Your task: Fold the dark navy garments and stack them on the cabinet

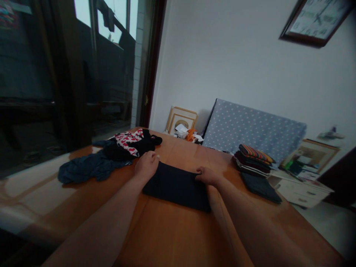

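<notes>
The navy cloth is lying flat as a folded rectangle near the middle of the wooden table, and both hands are grasping its far edge: the left hand is closing its fingers on the far left corner, the right hand is pinching the far right one between thumb and curled fingers. Doing this well is probably a matter of pulling the two corners apart with even tension, so that the far edge is running straight and the layers are lining up; a harder tug from one side would likely be skewing the rectangle. The near edge is looking fairly even, though the right forearm is hiding part of the right side, so the alignment there is hard to tell. Toward the table's far left corner, a black garment with a red-and-white pattern and a crumpled blue garment are sprawling just beside the left hand, perhaps cramping any sweep that way. By the far right corner a folded stack is sitting with a striped piece on top, and a dark grey folded piece is resting along the right edge, well apart from the right hand.
</notes>
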Motion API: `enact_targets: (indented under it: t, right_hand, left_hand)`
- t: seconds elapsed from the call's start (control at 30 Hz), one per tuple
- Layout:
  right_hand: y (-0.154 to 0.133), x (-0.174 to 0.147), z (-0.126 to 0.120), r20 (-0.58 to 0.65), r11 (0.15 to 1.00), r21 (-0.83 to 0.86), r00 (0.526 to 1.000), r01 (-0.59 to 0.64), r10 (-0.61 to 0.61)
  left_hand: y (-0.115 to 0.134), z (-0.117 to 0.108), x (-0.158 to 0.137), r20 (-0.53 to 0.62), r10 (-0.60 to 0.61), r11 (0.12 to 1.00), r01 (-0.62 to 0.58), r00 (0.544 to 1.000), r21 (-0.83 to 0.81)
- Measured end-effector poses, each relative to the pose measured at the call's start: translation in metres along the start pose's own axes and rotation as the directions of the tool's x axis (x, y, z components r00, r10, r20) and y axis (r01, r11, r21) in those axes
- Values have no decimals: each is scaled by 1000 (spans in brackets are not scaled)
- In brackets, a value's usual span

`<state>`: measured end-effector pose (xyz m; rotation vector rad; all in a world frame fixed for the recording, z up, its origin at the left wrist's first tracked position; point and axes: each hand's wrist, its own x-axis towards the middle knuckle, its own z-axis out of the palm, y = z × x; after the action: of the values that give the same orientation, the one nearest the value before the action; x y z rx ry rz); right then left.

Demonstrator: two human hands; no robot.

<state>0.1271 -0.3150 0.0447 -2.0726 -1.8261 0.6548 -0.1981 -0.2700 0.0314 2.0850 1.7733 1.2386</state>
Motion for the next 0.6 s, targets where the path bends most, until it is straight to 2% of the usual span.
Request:
enact_targets:
  t: [0.13, 0.3, 0.43, 0.53, 0.6]
  right_hand:
    - [-2, -8, -5, 60, 996, 75, 997, -50, 45]
    - [7, -41, -9, 11, 977, 163, 990, -139, 139]
    - [26, -97, -14, -29, 936, 266, 968, -231, 248]
    - [41, -151, -14, -9, 888, 351, 947, -298, 321]
    - [49, -185, -11, -1, 864, 374, 931, -338, 365]
  left_hand:
    - [2, 3, -2, 17, 48, 999, -49, 999, 19]
    - [6, 3, -6, 58, 90, 994, -93, 994, 54]
    - [11, 6, -10, 92, 172, 982, -178, 981, 57]
    - [20, 12, -16, 151, 268, 962, -272, 952, 5]
    - [30, 17, -22, 185, 296, 955, -294, 937, -42]
